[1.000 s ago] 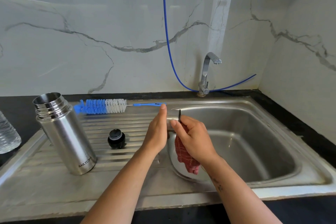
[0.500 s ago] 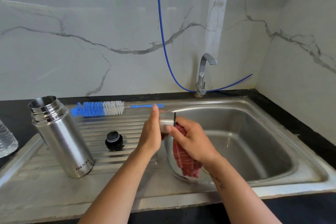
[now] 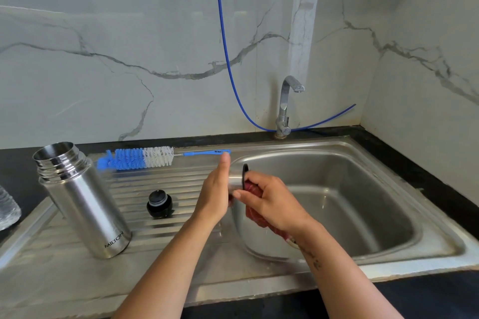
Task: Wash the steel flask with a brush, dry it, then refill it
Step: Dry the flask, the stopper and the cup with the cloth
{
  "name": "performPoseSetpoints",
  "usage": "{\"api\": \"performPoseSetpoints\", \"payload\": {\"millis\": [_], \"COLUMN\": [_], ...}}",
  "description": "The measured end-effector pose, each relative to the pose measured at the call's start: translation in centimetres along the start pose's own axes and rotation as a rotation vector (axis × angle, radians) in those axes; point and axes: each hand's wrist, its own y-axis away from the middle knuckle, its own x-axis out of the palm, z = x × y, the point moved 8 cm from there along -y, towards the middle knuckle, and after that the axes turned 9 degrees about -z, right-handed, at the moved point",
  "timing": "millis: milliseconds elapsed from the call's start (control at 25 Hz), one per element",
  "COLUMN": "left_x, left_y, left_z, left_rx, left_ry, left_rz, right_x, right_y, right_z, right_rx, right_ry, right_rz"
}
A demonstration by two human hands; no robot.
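From my feed I see two bare forearms coming in from the bottom edge, one from about 7 o'clock, the other from about 5 o'clock. No sleeves show on either arm, and I see no watch, bracelet or ring. The left hand (image 3: 216, 195) is bare. The right hand (image 3: 272, 204) is bare too; on the inner side of its forearm, just below the wrist, sits a small dark tattoo, its shape too small for me to make out.
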Motion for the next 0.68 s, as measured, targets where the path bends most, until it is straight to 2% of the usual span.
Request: {"api": "performPoseSetpoints", "payload": {"millis": [120, 160, 200, 240, 320, 360, 400, 440, 560, 640, 680], "left_x": [-0.8, -0.7, -0.7, -0.4, 0.2, 0.3, 0.3, 0.1, -0.5, -0.8, -0.5], "left_y": [0.8, 1.1, 1.3, 1.1, 0.5, 0.3, 0.2, 0.1, 0.5, 1.1, 1.0], "left_z": [-2.8, -3.1, -3.4, -3.4, -2.2, -1.2, -0.6, -0.3, -2.6, -3.2, -3.3], "left_rx": [0.536, 0.617, 0.633, 0.550, 0.250, 0.084, -0.007, -0.004, 0.429, 0.527, 0.494], "left_ry": [-0.163, -0.128, -0.057, 0.024, 0.123, 0.095, 0.027, -0.045, -0.094, -0.010, 0.029], "left_rz": [-0.078, -0.060, -0.030, 0.010, 0.050, 0.042, 0.036, 0.024, -0.037, -0.035, -0.013], "right_x": [0.3, 0.3, 0.2, -0.2, -0.8, -0.5, -0.2, -0.1, 0.0, 0.2, 0.0], "right_y": [0.0, 0.0, 0.0, 0.1, 0.1, 0.2, 0.2, 0.2, 0.2, 0.4, 0.3], "right_z": [-0.6, -0.7, -0.4, 0.2, 0.8, 0.8, 0.4, 0.0, -0.5, -0.2, 0.1], "right_rx": [0.184, 0.227, 0.229, 0.181, 0.004, -0.042, -0.021, 0.030, 0.231, 0.314, 0.273], "right_ry": [-0.316, -0.417, -0.478, -0.454, -0.182, -0.042, 0.019, -0.008, -0.400, -0.584, -0.544], "right_rz": [0.039, 0.042, 0.041, 0.012, -0.056, -0.047, -0.033, -0.026, -0.011, 0.018, 0.008]}}
